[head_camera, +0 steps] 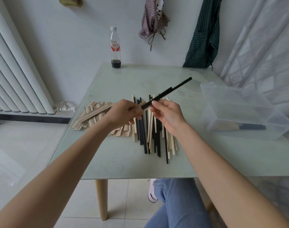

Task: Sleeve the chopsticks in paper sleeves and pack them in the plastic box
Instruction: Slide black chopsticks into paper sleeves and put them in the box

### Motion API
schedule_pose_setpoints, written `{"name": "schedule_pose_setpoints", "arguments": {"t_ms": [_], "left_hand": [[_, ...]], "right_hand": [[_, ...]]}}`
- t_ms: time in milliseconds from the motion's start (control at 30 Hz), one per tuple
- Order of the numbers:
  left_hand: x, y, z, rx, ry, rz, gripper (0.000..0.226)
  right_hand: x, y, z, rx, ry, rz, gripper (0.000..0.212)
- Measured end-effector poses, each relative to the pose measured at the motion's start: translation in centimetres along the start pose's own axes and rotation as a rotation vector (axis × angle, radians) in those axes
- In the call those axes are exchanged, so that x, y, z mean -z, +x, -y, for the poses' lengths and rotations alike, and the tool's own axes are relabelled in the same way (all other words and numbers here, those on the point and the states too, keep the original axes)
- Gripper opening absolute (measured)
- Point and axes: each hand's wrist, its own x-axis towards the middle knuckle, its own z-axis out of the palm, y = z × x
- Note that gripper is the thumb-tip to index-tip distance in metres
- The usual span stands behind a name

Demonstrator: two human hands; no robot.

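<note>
Pinching black chopsticks (166, 94) that slant up-right, the right hand (168, 112) feeds their lower ends toward the left hand (124, 112), closed on a paper sleeve (143, 104).

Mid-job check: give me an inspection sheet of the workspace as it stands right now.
Surface: pale glass-topped table, wooden legs.
Job's things: loose black and pale chopsticks piled mid-table; paper sleeves heaped to their left; clear plastic box open at right, one sleeved pair inside.
Clutter: bottle with dark liquid at far edge.
Hands: left hand grips a sleeve; right hand feeds a black pair into it.
Cables: nothing seen.
Surroundings: radiator left, aprons on wall, curtain right.
</note>
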Motion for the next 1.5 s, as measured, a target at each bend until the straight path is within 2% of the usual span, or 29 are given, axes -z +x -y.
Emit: {"name": "schedule_pose_setpoints", "arguments": {"t_ms": [267,533,767,900,1067,1300,1500], "left_hand": [[-0.6,0.0,-1.0,-0.041,0.031,-0.011,0.02],[-1.1,0.0,-1.3,-0.019,0.027,0.008,0.022],[-1.3,0.3,-1.6,-0.032,0.05,0.039,0.02],[-1.9,0.6,-2.3,-0.069,0.033,0.042,0.025],[-2.2,0.4,-2.5,-0.062,0.001,0.043,0.022],[-3.1,0.3,-3.7,-0.055,-0.023,0.049,0.018],[-3.7,0.3,-4.7,-0.073,-0.029,0.051,0.018]], "right_hand": [[0.2,-0.7,0.4,-0.024,-0.109,0.014,0.003],[1.4,-0.7,0.9,-0.02,0.028,-0.081,0.005],[2.4,-1.1,1.1,-0.046,0.001,-0.021,0.003],[2.8,-1.5,1.3,-0.058,0.009,0.021,0.005],[4.8,-1.4,2.1,0.009,0.156,-0.1,0.005],[5.0,-2.1,2.0,-0.006,0.127,-0.054,0.009],[6.3,-2.4,2.8,0.039,0.233,-0.148,0.006]]}}
